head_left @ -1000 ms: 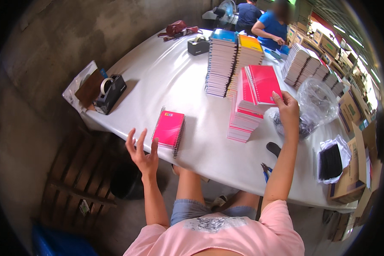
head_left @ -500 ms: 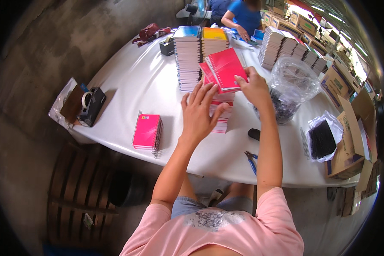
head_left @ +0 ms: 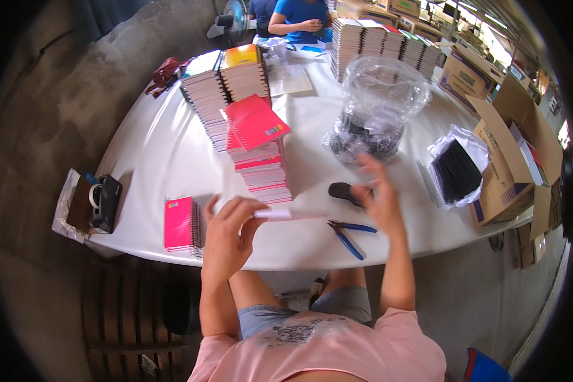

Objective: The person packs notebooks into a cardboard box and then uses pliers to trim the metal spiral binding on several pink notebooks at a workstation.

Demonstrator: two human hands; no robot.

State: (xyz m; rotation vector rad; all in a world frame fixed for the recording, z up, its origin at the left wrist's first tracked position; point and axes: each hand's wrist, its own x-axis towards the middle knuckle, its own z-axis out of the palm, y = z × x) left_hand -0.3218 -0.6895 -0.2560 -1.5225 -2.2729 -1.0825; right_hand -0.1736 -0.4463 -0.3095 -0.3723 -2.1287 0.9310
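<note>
My left hand (head_left: 228, 234) is closed around a thin, pale pink-and-white notebook (head_left: 277, 214), seen edge-on and blurred above the table's near edge. To the right, my right hand (head_left: 382, 200) is empty, its fingers apart and slightly blurred. It hovers near a dark oblong object (head_left: 344, 192) and blue-handled pliers (head_left: 347, 243). Beyond the held notebook rises a stack of red notebooks (head_left: 267, 181), the top ones (head_left: 254, 120) lying askew. Left of my left hand, a small pile of pink spiral-bound notebooks (head_left: 179, 223) sits on the white table (head_left: 143, 181).
Tall notebook stacks (head_left: 207, 95) stand behind the red ones, with more (head_left: 379, 48) at the far side. A clear bag (head_left: 375, 121) holds black coils. Black combs (head_left: 457, 170) and an open carton (head_left: 506, 169) are right, a tape dispenser (head_left: 110, 197) left. A person (head_left: 299, 19) sits opposite.
Both hands have come back from the red stack toward the near edge. A thin notebook is now in my left hand; my right hand has let go of the red notebooks. The view has shifted.
</note>
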